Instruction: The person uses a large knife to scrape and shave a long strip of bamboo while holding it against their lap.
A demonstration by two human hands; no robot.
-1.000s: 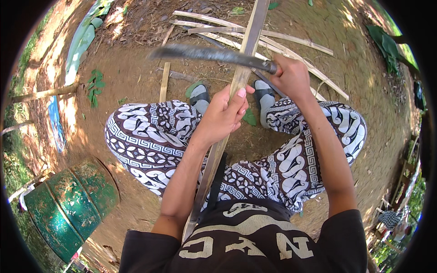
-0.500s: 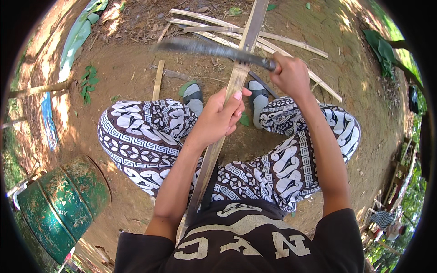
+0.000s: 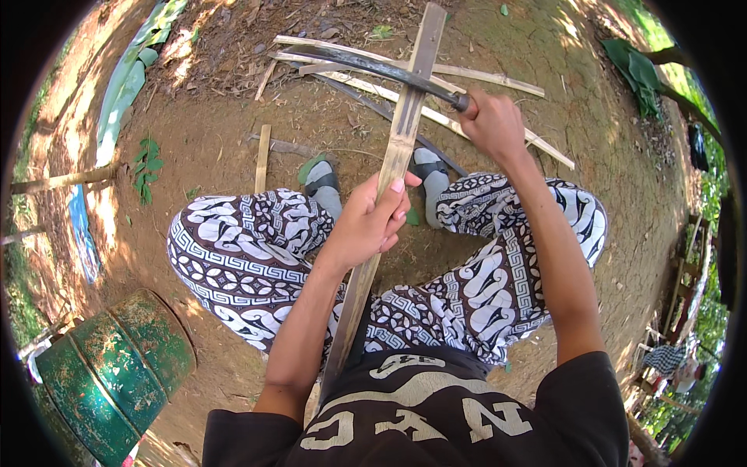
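My left hand (image 3: 367, 222) is wrapped round a long bamboo slat (image 3: 402, 140), with the thumb along its upper face. The slat slants from my waist, between my knees, to beyond my feet. In my right hand (image 3: 496, 127) is the handle of a machete with a long, dark, curved blade (image 3: 350, 59). That blade lies across the slat's far part, past the pale node, and points left. Scraped pale streaks show on the slat between blade and node. The slat's near end is partly hidden by my left forearm.
Several split bamboo strips (image 3: 498, 79) lie crossed on the dirt ahead of my feet. A short strip (image 3: 263, 159) lies beyond my left knee. A rusty green drum (image 3: 117, 373) stands at the lower left. Large green leaves (image 3: 120, 93) lie at the far left.
The machete blade, blurred by motion before, is now sharp and crosses the slat farther from my left hand. My left hand keeps its grip on the slat.
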